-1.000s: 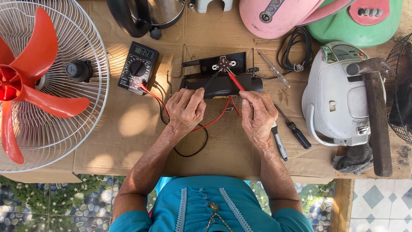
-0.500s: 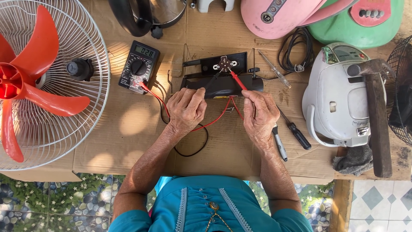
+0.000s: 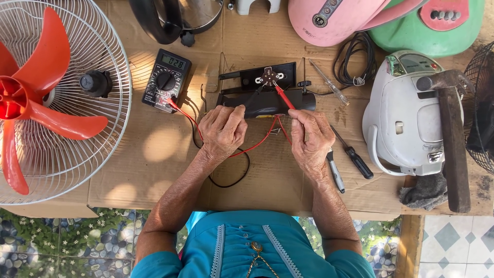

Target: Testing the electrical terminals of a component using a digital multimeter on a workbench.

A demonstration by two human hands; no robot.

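Little has shifted in the past second: right hand still pinches the red probe on the black switch block's contacts, left hand curled, apparently around the black probe

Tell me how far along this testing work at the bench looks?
Set up already: the multimeter is on with a reading showing, and its leads run to the black part on the cardboard. In hand: the right hand presses the red probe onto the round switch piece, while the left hand holds the other probe, mostly hidden. The screwdrivers lie unused, and the fan lies apart.
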